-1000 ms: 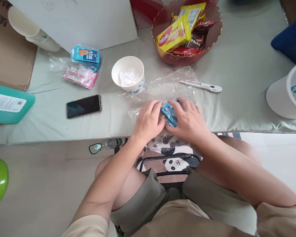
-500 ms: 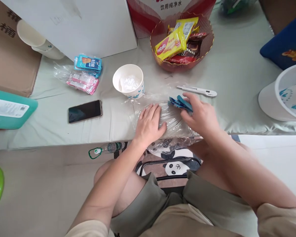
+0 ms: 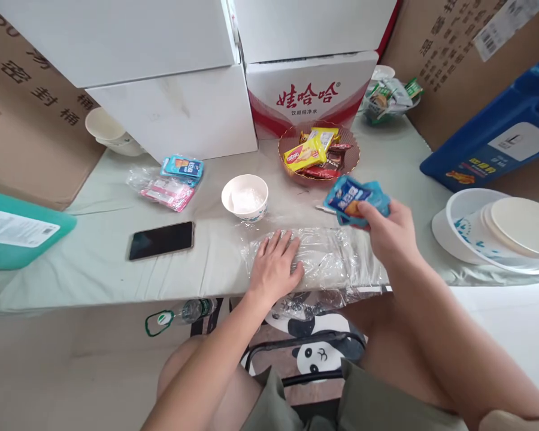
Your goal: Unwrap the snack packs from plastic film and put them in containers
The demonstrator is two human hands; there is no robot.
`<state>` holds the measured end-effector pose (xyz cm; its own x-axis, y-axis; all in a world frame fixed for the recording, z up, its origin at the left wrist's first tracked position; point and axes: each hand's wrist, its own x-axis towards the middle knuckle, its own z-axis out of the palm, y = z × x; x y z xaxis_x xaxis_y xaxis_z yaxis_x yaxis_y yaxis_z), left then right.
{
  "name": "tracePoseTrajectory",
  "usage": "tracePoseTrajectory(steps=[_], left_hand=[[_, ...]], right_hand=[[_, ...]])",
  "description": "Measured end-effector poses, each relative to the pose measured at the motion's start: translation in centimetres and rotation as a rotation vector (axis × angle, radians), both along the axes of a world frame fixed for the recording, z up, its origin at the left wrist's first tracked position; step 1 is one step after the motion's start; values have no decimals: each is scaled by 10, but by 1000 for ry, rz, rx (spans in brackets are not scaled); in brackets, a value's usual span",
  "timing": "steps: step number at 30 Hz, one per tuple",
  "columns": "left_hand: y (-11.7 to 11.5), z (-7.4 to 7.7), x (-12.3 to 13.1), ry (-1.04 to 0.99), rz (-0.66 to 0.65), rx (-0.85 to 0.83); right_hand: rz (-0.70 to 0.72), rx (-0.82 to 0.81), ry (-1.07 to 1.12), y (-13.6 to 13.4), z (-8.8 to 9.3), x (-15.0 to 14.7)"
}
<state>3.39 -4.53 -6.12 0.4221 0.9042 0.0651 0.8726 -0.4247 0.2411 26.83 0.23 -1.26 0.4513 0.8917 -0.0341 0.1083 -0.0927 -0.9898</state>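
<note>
My left hand (image 3: 276,266) lies flat with fingers spread on a sheet of clear plastic wrap (image 3: 321,254) at the table's front edge. My right hand (image 3: 393,233), raised above the right end of the wrap, grips several blue snack packets (image 3: 354,200) fanned between thumb and fingers. Behind them a white utility knife (image 3: 326,209) is mostly hidden. A paper bowl (image 3: 247,200) with crumpled clear plastic inside stands just beyond my left hand. More blue packets (image 3: 182,167) lie at the left, beside a pink pack (image 3: 168,193) in clear film.
A black phone (image 3: 161,240) lies left of my hand. Behind is a reddish bowl of wrapped snacks (image 3: 290,175), before white boxes (image 3: 170,114). To the right are a white tub (image 3: 442,233) holding paper bowls and a blue jug (image 3: 489,137); a green container (image 3: 22,230) is far left.
My right hand has lifted the blue packets off the plastic wrap and moved them right, their printed faces now showing. My left hand stays on the wrap. The camera view has tilted upward.
</note>
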Motion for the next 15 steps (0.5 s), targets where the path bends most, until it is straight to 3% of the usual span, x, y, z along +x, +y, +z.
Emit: tracePoseTrajectory(steps=[2,5,8,10,15], left_hand=[[0,0,0,4,-3,-6],[-1,0,0,5,-6,0],[-1,0,0,0,-5,7],[-1,0,0,-7,-7,1],[0,3,1,-16,4,-36]], right_hand=[[-32,87,-108,37,10,-3],[70,234,-414,96,25,-2],[80,264,-533,120,30,2],[50,250,-542,104,23,3],[81,98,-466,14,-9,-5]])
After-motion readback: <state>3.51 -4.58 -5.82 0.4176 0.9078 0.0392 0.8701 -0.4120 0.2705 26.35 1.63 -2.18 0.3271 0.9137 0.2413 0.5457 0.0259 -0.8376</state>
